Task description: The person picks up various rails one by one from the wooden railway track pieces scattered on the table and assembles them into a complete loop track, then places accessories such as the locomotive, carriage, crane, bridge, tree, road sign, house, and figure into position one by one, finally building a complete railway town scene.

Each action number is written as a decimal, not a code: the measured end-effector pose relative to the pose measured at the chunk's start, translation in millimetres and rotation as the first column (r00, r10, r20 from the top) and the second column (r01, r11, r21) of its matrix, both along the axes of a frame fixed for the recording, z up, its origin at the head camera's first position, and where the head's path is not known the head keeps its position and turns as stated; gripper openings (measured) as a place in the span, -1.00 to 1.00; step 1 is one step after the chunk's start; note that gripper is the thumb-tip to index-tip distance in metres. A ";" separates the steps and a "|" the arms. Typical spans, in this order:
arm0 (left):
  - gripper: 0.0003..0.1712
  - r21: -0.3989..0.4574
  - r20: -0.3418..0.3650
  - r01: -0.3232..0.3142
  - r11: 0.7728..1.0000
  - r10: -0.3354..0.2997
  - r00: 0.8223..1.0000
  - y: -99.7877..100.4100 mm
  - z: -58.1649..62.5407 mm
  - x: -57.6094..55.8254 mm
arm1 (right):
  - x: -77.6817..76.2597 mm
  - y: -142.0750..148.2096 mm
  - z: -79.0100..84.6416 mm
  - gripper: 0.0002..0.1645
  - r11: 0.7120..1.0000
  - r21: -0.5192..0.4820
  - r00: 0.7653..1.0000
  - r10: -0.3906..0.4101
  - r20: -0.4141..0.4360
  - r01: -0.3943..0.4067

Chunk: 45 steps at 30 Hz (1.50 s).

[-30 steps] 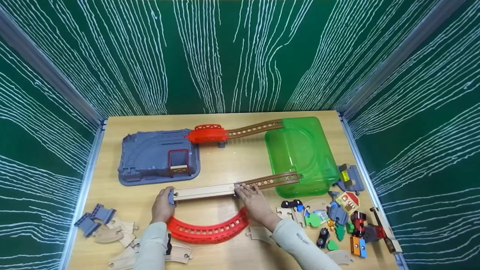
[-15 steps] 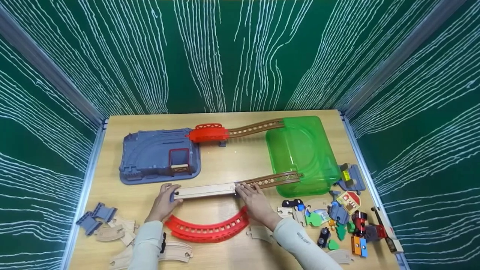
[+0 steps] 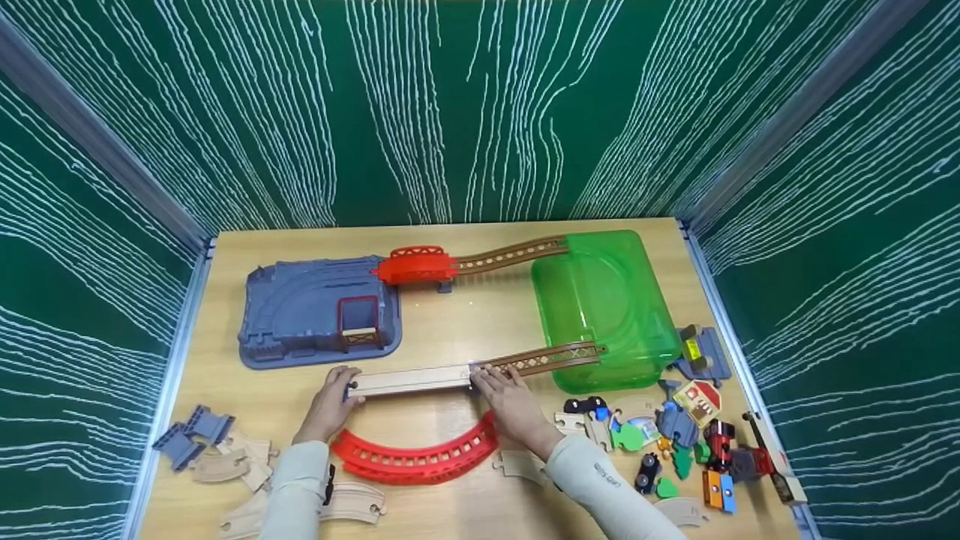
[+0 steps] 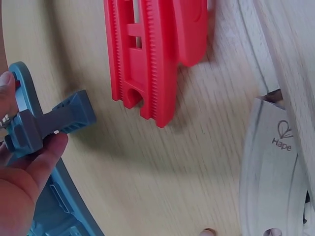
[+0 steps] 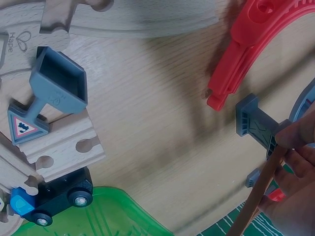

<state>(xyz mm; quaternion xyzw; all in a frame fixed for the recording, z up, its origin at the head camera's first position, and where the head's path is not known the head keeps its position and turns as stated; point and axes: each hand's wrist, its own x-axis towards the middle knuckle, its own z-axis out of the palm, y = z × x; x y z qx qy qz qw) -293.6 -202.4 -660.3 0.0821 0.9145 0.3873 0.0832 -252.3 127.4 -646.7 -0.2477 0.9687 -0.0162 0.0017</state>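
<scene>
Grip at left (image 3: 328,405) narrowly pinches grey support (image 4: 56,120), right grip (image 3: 514,409) brown track (image 3: 541,362).

Over the person's brow, the head camera looks forward and down from highest and farthest back, taking in most of the tabletop (image 3: 465,322) and the green walls (image 3: 480,112) beyond. Both wrist cameras peer down close over the wood: the left has the left grip (image 4: 22,187) at its left edge, the right has the right grip (image 5: 295,184) at its right. All three share the red curved track (image 3: 405,471), each wrist view catching one end.
</scene>
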 end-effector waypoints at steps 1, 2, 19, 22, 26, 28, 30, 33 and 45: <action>-0.45 0.000 0.007 0.002 1.000 -0.002 1.000 0.2 0.6 -0.2 | 0.0 0.1 -0.2 -0.11 1.000 -0.007 1.000 0.002 0.001 -0.002; -0.45 0.000 0.016 0.003 1.000 -0.003 1.000 0.5 1.5 -0.3 | 0.0 0.2 -0.3 -0.10 1.000 -0.012 1.000 0.003 0.001 -0.003; -0.43 0.082 0.127 0.014 0.997 -0.024 0.992 6.0 4.0 -6.0 | 0.6 0.1 2.9 -0.07 1.000 -0.001 1.000 -0.004 0.027 0.005; -0.41 0.112 0.099 0.012 0.994 -0.023 0.995 4.7 2.5 -6.9 | 1.1 0.2 3.8 -0.08 1.000 -0.003 0.999 -0.010 0.033 0.011; -0.34 0.136 0.063 -0.007 0.991 -0.001 0.998 2.1 0.4 -6.6 | 1.8 -0.3 5.0 -0.08 1.000 -0.003 0.999 -0.017 0.043 0.017; -0.33 0.140 0.058 -0.022 0.990 0.014 0.998 1.2 0.2 -6.5 | 1.9 -0.8 5.4 -0.09 1.000 -0.003 0.999 -0.020 0.045 0.020; -0.34 0.149 0.045 -0.026 0.988 0.020 0.999 0.8 -0.4 -6.7 | 1.9 -1.1 5.9 -0.09 1.000 -0.003 0.999 -0.021 0.046 0.021; -0.35 0.169 0.026 -0.031 0.985 0.027 0.999 -0.1 -1.0 -7.5 | 0.7 -2.1 6.2 -0.09 1.000 -0.008 0.999 -0.014 0.043 0.014; -0.39 0.178 0.036 -0.034 0.983 0.028 0.999 -0.6 -4.0 -8.7 | -23.5 -17.9 -2.8 -0.31 1.000 0.008 0.995 0.004 -0.100 -0.003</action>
